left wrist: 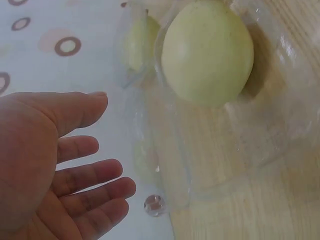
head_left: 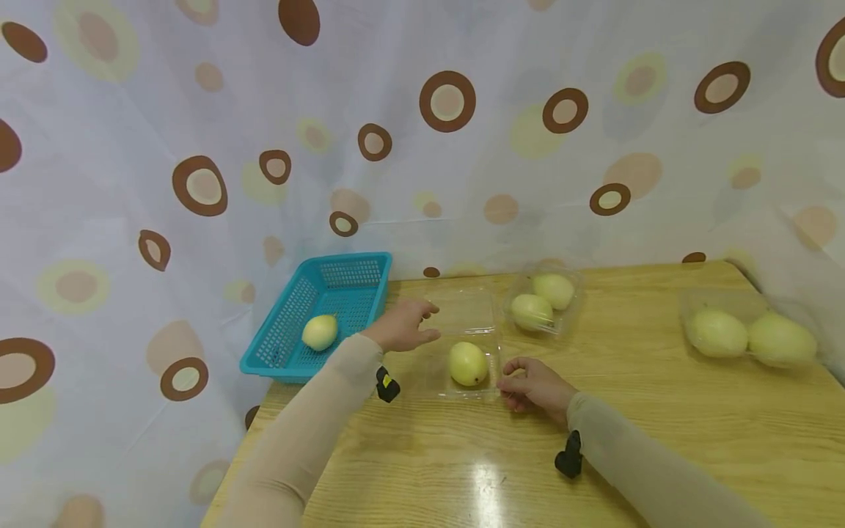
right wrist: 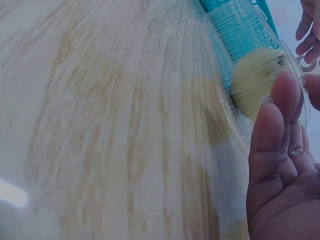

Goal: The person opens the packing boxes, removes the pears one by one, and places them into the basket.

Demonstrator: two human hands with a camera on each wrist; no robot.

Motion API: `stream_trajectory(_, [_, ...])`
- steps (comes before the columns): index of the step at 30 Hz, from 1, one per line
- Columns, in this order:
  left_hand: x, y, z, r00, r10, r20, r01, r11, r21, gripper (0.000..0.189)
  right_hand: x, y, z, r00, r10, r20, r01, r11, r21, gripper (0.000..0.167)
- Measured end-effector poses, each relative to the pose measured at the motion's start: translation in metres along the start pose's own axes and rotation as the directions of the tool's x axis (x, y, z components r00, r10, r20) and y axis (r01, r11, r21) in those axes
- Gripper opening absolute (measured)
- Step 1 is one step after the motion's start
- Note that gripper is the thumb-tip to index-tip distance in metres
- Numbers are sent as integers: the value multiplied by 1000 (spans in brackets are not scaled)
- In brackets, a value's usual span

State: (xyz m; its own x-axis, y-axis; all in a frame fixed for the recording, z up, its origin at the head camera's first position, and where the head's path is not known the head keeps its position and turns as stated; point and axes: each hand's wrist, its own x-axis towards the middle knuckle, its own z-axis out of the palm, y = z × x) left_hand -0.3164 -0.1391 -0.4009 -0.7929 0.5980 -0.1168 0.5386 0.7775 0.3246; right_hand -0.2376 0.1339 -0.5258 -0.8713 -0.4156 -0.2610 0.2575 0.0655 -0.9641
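A clear plastic clamshell box lies with its lid folded back on the table, and one pale yellow-green, roundish fruit sits in its near half. My left hand hovers at the box's left side, fingers spread and empty; the left wrist view shows the same fruit beyond the fingertips. At the near right corner of the box is my right hand, its fingers loosely bent, fingertips right at the rim. In the right wrist view the fruit shows through the clear wall beside the fingers.
A blue perforated basket with another such fruit stands left of the box. Behind it to the right is a clear box with two fruits. Two more fruits in clear packaging lie far right. A patterned curtain hangs behind the table.
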Motion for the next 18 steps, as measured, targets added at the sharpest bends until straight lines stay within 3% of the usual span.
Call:
stream_trajectory(10, [8,10,25,996,35,80,-40,998,55,62,-1,1,0,1000,2,-12,-2,1000,-13,36])
stream_trajectory(18, [13,11,40,993,88,83,-97,988,117,73,-1,-1,1,1000,-1,-1,1,1000,-18,37])
